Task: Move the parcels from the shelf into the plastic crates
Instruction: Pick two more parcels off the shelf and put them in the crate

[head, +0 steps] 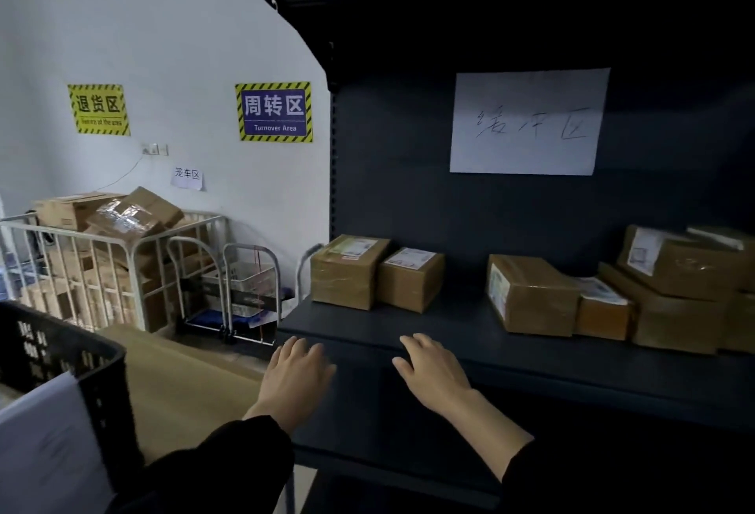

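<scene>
Item 1. Dark grey metal shelf unit (408, 333), right half of the frame, with a backboard and one loaded board at mid-height.

Item 2. Brown cardboard parcels, taped and labelled, all on that board:
- Two at frame centre, touching side by side: the taller parcel (349, 270) on the left, the lower parcel (410, 278) on the right.
- A cluster at the right edge, well apart from the pair: an angled parcel (531, 295), a small orange-brown parcel (602, 307) just beside it, a long flat parcel (674, 321), and a large parcel (686, 264) stacked on top of that one.

Item 3. Black perforated plastic crate (94, 374), lower left corner, only partly in frame. A white sheet (45, 444) lies inside it. No parcel is visible in it.

Item 4. Left hand (296, 374), lower centre, in a black sleeve. It is palm down with the fingers straight and slightly spread, and it holds nothing.

Item 5. Right hand (435, 372), just right of the left one, posed the same way, with nothing in it. Both hands are at the shelf's front edge, short of the parcels. Contact with the edge cannot be told.

Item 6. White paper sheet with handwritten characters (527, 121), fixed to the backboard, upper right.

Item 7. Wall fittings, upper left: a yellow hazard-bordered sign (98, 109) and a blue "Turnover Area" sign (274, 112).

Item 8. White metal cage trolley (137, 289), middle left, heaped with cardboard boxes. Folded hand trolleys (245, 289) stand beside it.
</scene>
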The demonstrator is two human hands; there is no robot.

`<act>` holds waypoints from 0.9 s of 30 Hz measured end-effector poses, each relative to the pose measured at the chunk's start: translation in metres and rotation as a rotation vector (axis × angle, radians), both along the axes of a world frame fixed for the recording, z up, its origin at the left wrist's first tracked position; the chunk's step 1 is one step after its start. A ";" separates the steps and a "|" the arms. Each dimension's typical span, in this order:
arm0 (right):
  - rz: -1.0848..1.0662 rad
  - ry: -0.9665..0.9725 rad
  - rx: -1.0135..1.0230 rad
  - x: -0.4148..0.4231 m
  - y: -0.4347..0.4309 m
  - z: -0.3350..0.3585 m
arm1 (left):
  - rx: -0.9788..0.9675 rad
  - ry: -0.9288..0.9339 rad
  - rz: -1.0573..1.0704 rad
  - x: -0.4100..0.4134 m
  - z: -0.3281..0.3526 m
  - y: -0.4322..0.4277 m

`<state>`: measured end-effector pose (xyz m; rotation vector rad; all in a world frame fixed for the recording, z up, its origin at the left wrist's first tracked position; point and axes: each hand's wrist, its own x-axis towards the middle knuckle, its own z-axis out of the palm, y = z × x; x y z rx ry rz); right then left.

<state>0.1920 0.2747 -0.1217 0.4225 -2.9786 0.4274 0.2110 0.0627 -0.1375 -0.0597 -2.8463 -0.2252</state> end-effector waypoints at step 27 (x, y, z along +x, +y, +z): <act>-0.073 0.032 -0.355 -0.130 -0.016 0.003 | 0.307 0.299 0.057 -0.158 0.038 -0.022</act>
